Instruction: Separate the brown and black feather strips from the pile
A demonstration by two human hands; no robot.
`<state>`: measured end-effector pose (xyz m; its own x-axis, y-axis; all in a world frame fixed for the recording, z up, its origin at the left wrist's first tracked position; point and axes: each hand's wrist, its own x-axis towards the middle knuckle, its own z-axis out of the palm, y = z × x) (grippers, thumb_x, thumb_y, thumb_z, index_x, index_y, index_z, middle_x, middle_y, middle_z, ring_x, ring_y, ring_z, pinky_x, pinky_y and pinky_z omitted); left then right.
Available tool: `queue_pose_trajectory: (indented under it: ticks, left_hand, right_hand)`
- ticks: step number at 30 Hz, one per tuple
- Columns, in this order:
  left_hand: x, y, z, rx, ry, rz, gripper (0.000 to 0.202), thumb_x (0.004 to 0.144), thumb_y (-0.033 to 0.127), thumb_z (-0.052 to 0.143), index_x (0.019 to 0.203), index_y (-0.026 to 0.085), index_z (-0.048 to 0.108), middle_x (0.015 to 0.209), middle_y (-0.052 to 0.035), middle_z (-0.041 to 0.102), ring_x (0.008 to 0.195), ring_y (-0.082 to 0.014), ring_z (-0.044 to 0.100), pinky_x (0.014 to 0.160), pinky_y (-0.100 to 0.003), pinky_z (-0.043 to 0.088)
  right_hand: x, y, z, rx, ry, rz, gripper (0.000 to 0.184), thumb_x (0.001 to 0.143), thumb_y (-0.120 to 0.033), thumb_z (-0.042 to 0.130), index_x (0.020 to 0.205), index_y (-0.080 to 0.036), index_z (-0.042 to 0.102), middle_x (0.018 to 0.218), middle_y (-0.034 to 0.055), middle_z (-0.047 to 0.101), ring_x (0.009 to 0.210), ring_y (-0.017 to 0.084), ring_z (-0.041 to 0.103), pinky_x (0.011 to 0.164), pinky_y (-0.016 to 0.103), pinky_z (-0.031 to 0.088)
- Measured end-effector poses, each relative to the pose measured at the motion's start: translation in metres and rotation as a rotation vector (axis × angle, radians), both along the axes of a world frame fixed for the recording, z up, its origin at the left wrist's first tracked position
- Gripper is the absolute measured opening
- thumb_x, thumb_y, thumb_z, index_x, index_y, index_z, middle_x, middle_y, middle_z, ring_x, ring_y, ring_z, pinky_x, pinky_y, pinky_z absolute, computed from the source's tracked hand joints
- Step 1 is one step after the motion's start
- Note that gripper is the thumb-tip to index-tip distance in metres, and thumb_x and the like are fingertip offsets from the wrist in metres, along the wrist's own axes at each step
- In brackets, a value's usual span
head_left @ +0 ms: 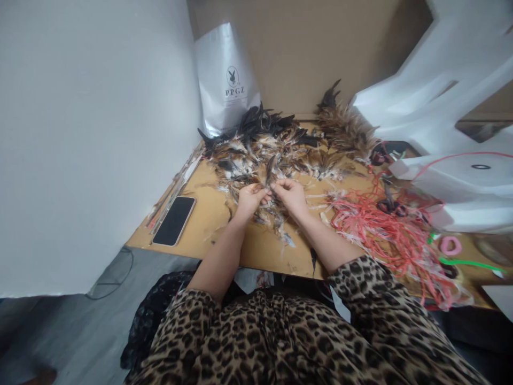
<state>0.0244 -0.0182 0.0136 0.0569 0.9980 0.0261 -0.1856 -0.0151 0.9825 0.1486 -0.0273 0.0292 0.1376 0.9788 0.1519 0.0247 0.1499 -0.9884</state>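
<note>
Cardboard-brown backing rises behind a tan surface (208,206), with a pale panel (92,144) to the left. Taking the hands as the centre of the dial, a dark feather (270,170) stands up from between them, its long axis running towards 12 o'clock with a slight lean to 1. Its lower end sits at the meeting fingertips, so neither hand is clearly nearer. The left hand (251,200) is pinched narrow at that base from 8 o'clock; the right hand (290,195) is likewise pinched from 4 o'clock, its fingertips just beside the other's. Whether they grip one feather or several close together, I cannot tell.

Directly beyond, at 12 o'clock, spreads a mixed feather pile (262,143); a brown feather bunch (347,128) lies between 1 and 2. Loose feathers also lie under the hands and towards 6.

Of the containers, a white printed bag (224,69) stands at 11 o'clock, touching the pile's far edge, its contents hidden. White plastic (420,91) hangs at 2 o'clock; what it holds cannot be seen. Pinkish-red strands (368,224) heap between 3 and 4, and a phone (175,220) lies between 8 and 9.
</note>
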Motion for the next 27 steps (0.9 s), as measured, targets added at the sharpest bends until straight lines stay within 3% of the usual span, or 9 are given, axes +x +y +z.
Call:
queue_pose_trajectory:
  ticks: [4,7,14,20,23,27]
  left_hand:
    - [0.000,-0.001,0.001,0.003,0.030,-0.025,0.010,0.065,0.021,0.064,0.065,0.012,0.059,0.058,-0.0018,0.062,0.046,-0.0074,0.053,0.046,-0.020,0.039]
    - [-0.001,-0.001,0.002,-0.068,-0.054,-0.042,0.013,0.064,0.020,0.067,0.065,0.011,0.058,0.061,-0.0026,0.063,0.048,-0.0058,0.053,0.046,-0.017,0.039]
    - [-0.012,0.001,0.001,-0.364,-0.341,-0.279,0.011,0.068,0.016,0.066,0.073,0.009,0.060,0.066,-0.0018,0.061,0.047,0.0007,0.049,0.041,-0.008,0.035]
    - [-0.016,-0.001,0.002,-0.444,-0.427,-0.446,0.008,0.069,0.013,0.065,0.073,0.010,0.059,0.061,0.0010,0.056,0.044,0.0018,0.046,0.036,-0.005,0.030]
    - [-0.016,0.000,0.000,-0.389,-0.401,-0.414,0.012,0.067,0.016,0.067,0.072,0.009,0.059,0.061,0.0008,0.057,0.044,0.0016,0.047,0.037,-0.006,0.032]
    - [-0.012,0.001,-0.001,-0.219,-0.251,-0.263,0.019,0.063,0.024,0.070,0.068,0.008,0.061,0.060,-0.0016,0.061,0.045,-0.0009,0.049,0.041,-0.010,0.035]
  right_hand:
    - [0.001,0.000,-0.001,0.002,-0.019,0.012,0.020,0.064,-0.036,0.063,0.060,-0.016,0.059,0.055,-0.0017,0.056,0.049,0.008,0.043,0.050,0.022,0.033]
    - [0.001,0.001,-0.001,-0.018,0.013,0.026,0.021,0.063,-0.036,0.064,0.059,-0.016,0.059,0.052,-0.0031,0.052,0.047,0.007,0.039,0.048,0.022,0.031]
    - [0.005,0.005,-0.006,-0.072,0.158,0.162,0.025,0.059,-0.040,0.069,0.063,-0.017,0.061,0.050,-0.0044,0.051,0.045,0.006,0.037,0.045,0.021,0.028]
    - [0.009,0.011,-0.013,-0.079,0.192,0.283,0.027,0.056,-0.041,0.071,0.064,-0.017,0.062,0.055,-0.0033,0.056,0.049,0.007,0.044,0.049,0.021,0.034]
    - [0.009,0.013,-0.015,-0.125,0.264,0.274,0.030,0.055,-0.040,0.073,0.072,-0.017,0.063,0.055,-0.0041,0.055,0.047,0.006,0.043,0.048,0.021,0.034]
    - [0.009,0.011,-0.011,-0.144,0.249,0.213,0.033,0.056,-0.041,0.071,0.077,-0.017,0.064,0.053,-0.0045,0.053,0.045,0.005,0.039,0.044,0.020,0.029]
